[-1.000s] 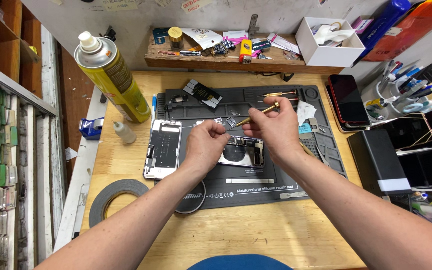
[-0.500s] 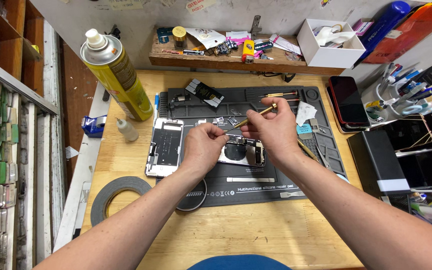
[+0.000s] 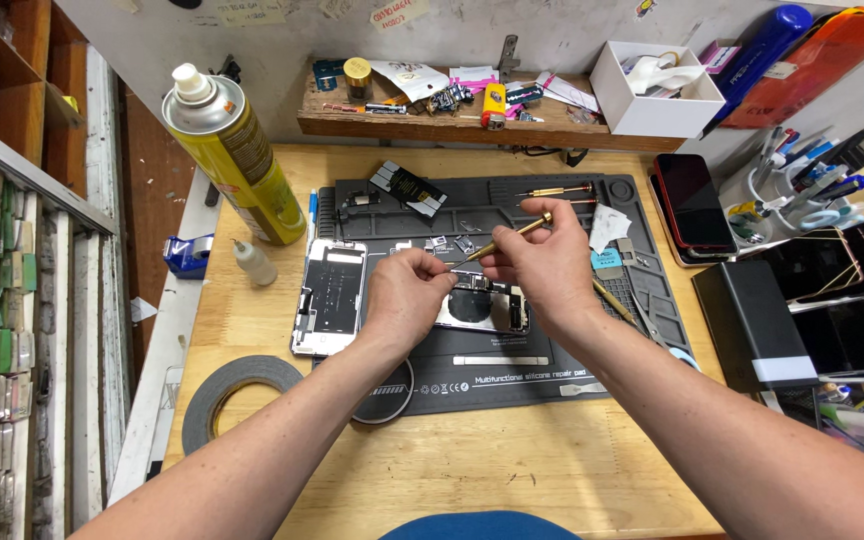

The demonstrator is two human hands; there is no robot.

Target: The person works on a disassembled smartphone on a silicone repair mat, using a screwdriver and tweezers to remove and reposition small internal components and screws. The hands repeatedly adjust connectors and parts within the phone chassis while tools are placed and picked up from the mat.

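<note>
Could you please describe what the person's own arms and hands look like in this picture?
Both forearms are bare to the bottom edge of the picture, with no sleeves in view. The left hand and right hand wear no gloves, and no watch, wristband or ring can be seen. A patch of blue clothing shows between the arms.

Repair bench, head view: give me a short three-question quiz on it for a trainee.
1. True or false: the right hand holds a brass-coloured screwdriver.
2. What lies under both hands: A) opened phone body B) red phone C) tape roll?
3. Which side of the grey mat is the yellow spray can on?

Key: 1 true. 2 A. 3 The left; the left hand pinches something too small to identify.
</note>
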